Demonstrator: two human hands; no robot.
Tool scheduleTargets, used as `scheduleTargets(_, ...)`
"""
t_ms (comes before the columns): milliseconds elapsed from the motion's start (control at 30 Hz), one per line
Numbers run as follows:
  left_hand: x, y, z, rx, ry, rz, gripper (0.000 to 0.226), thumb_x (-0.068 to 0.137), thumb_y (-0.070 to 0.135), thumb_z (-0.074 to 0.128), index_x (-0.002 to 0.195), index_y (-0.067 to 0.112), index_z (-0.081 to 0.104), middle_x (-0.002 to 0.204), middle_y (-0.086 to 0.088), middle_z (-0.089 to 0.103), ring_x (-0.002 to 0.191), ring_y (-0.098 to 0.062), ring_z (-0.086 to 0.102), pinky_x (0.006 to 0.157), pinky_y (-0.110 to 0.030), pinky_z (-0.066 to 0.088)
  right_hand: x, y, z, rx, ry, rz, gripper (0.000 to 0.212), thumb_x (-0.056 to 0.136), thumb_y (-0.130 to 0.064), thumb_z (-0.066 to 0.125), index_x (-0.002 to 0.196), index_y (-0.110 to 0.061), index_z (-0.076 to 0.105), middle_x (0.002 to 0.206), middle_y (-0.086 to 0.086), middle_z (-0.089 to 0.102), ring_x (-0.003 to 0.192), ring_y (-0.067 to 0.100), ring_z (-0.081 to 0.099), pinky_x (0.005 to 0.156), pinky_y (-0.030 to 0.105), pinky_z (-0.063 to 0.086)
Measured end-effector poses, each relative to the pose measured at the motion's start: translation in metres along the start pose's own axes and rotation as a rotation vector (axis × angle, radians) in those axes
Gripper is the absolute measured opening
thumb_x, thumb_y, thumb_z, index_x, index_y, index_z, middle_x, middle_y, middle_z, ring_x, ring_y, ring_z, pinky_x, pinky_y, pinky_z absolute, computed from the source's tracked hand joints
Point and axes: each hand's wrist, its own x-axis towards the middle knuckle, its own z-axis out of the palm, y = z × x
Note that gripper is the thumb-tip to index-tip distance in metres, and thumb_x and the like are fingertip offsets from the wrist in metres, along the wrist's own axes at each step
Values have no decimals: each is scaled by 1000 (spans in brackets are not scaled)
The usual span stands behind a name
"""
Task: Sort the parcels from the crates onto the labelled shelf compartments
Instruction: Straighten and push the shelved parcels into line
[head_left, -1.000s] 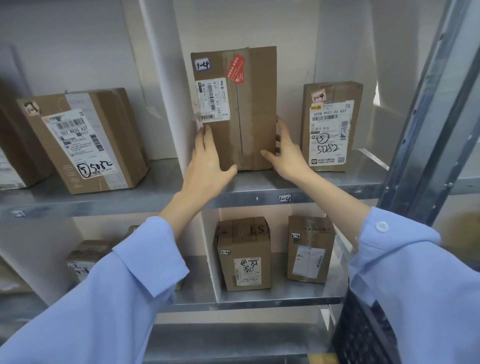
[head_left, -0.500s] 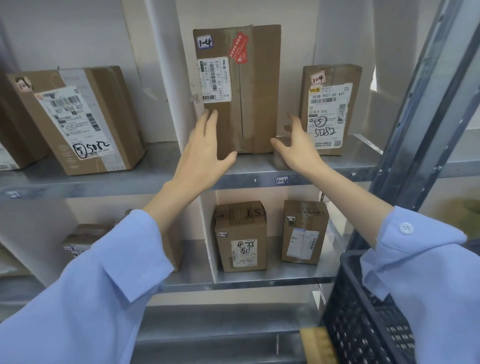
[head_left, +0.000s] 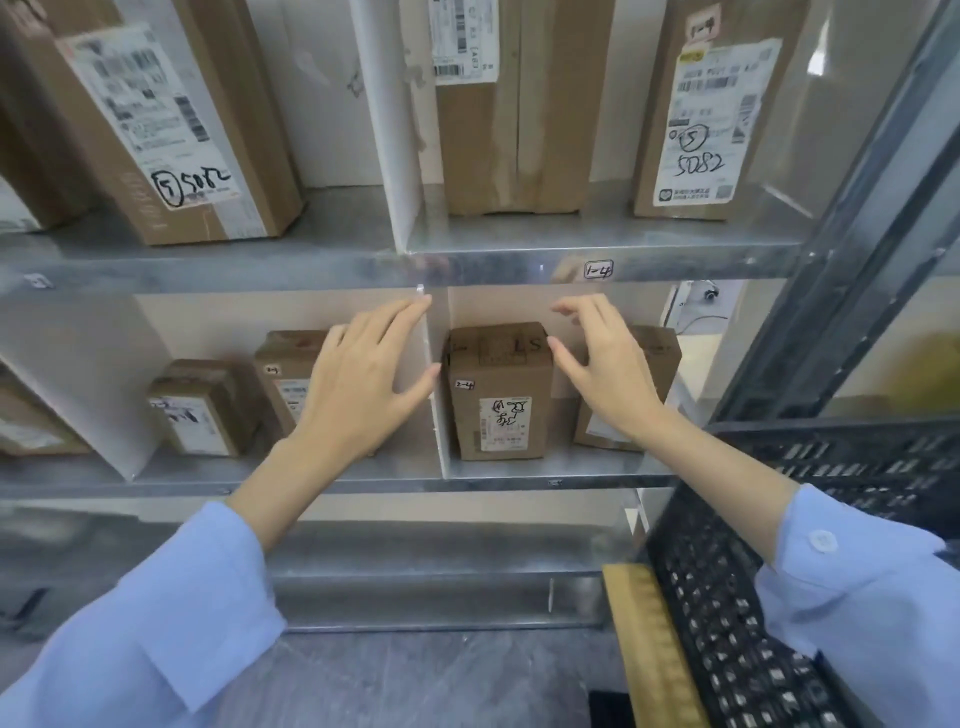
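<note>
Nothing is held by the left hand (head_left: 363, 379): its fingers are spread and nearly straight, in front of the lower divider (head_left: 436, 415). The right hand (head_left: 608, 374) is likewise empty, with fingers loosely bent, and is held before the lower compartment, just right of the 2-4 parcel (head_left: 498, 395). Whether its thumb touches that parcel cannot be told. A further parcel (head_left: 660, 358) is partly hidden behind it.

Above the hands, the tall parcel (head_left: 514, 130) stands upright on the upper shelf (head_left: 208, 270), just right of the upper divider (head_left: 389, 130), in the compartment whose edge bears the 1-4 label (head_left: 598, 270). The 5082 parcel (head_left: 701, 114) stands farther right in the same compartment, apart from it.

Since both hands are free and the parcels in 1-4 stand unsupported, one placement is judged to be complete, and the step in hand is taken to be the passage to the next parcel.

For that, the hands would have to be brought to the crate (head_left: 753, 649) at the near right, whose inside is not seen. A parcel would have to be lifted out, its handwritten mark read, and that mark matched against the shelf labels before any compartment is chosen.
</note>
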Motion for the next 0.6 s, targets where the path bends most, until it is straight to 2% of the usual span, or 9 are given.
scheduleTargets(67, -17, -14, 5, 23, -44, -60, 63, 90, 48, 46, 145, 17, 44, 145, -1, 50, 124, -22, 50, 94, -34, 36, -3, 10, 21, -34, -125, 131, 44, 91, -27, 65, 131, -18, 49, 125, 6, 51, 116, 26, 53, 87, 43, 51)
scheduleTargets(167, -44, -37, 7, 44, -73, -161, 66, 90, 50, 46, 148, 19, 41, 147, 0, 48, 128, -22, 48, 98, -37, 36, 2, 25, 52, -63, -330, 347, 67, 86, -33, 72, 143, -26, 37, 139, 16, 43, 124, 37, 49, 93, 45, 48)
scheduleTargets(233, -63, -48, 5, 66, -72, -202, 66, 90, 49, 48, 148, 18, 42, 147, -1, 48, 128, -22, 49, 98, -38, 36, 5, 33, 71, -49, -391, 392, 77, 81, -34, 77, 144, -31, 33, 148, 13, 35, 128, 38, 47, 95, 46, 48)
scheduleTargets(400, -102, -72, -1, 114, -78, -258, 65, 88, 48, 47, 144, 16, 46, 144, -3, 52, 126, -23, 51, 97, -35, 36, 5, 37, 100, -7, -295, 438, 78, 72, -26, 85, 138, -21, 44, 149, 9, 31, 122, 36, 51, 91, 45, 49)
scheduleTargets(600, -126, -96, 1, 83, -111, -360, 68, 89, 54, 41, 146, 17, 42, 146, -3, 49, 128, -23, 48, 94, -43, 41, 0, 38, 109, 46, -185, 447, 77, 65, -20, 90, 131, -15, 51, 138, 16, 38, 120, 38, 51, 97, 44, 47)
